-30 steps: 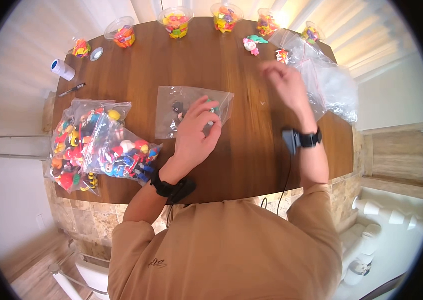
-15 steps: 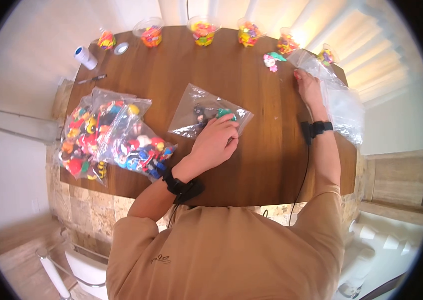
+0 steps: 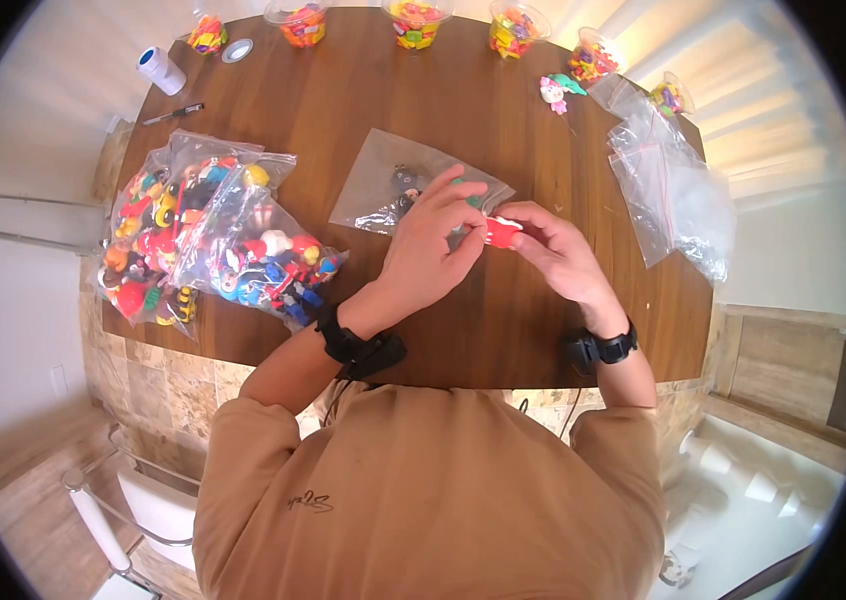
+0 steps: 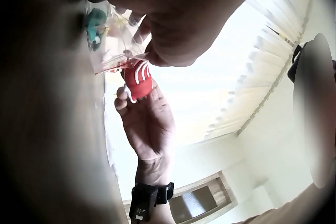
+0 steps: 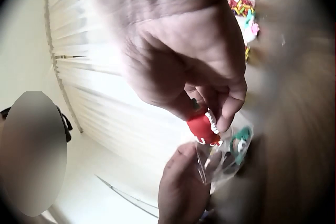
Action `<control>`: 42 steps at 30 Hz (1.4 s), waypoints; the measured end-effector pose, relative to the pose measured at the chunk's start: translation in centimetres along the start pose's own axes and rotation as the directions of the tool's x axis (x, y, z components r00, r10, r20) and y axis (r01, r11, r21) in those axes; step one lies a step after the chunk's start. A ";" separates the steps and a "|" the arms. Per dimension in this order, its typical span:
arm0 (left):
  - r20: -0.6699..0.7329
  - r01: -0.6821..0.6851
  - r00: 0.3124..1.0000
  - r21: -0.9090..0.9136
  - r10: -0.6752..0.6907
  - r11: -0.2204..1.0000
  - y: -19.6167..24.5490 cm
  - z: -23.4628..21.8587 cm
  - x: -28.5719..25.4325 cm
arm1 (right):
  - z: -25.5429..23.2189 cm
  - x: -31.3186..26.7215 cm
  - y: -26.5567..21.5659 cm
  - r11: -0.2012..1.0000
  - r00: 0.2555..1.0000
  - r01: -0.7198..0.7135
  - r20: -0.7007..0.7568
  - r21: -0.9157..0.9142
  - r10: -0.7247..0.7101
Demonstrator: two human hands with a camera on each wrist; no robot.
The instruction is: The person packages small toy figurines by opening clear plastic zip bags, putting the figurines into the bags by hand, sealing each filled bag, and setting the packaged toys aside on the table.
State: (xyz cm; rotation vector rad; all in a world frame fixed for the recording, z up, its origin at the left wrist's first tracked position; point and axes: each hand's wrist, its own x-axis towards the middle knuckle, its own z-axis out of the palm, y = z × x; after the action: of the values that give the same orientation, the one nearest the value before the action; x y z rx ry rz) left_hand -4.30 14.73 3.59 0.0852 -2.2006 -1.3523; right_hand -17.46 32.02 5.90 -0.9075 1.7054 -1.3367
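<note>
A clear zip bag (image 3: 361, 185) lies on the wooden table, holding a small dark figure (image 3: 405, 182) and a green one (image 5: 241, 144). My left hand (image 3: 421, 252) pinches the bag's edge at its mouth, thumb against fingers, with other fingers raised over it. Between the thumb and fingers of my right hand (image 3: 561, 258) is a small red toy figure with white stripes (image 3: 503, 233). The toy is right at the bag's mouth, close to the left fingertips; in the left wrist view it overlaps the bag's edge.
Two bags full of colourful toy figures (image 3: 268, 270) lie to the left. Beyond them are a pen (image 3: 173, 114) and a white roll (image 3: 160, 70). Cups of wrapped candy (image 3: 415, 25) line the far edge. At right are a pink-and-white figure (image 3: 553, 93) and stacked clear bags (image 3: 668, 185).
My right hand picked up the red figure near the stacked bags at right and brought it left to the bag's mouth. My left hand has stayed at the bag, now pinching its edge.
</note>
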 end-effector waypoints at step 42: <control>0.217 -0.185 0.970 0.356 0.111 0.916 -2.1 0.6 -1.2 | -13.8 15.8 4.3 0.317 0.864 0.000 -0.160 -0.948 -0.478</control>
State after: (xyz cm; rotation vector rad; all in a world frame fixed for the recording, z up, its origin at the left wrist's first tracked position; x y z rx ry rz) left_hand -4.06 14.59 1.10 -0.0763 -2.5486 -0.8746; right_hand -37.17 24.82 1.55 -1.6619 2.8909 -0.5723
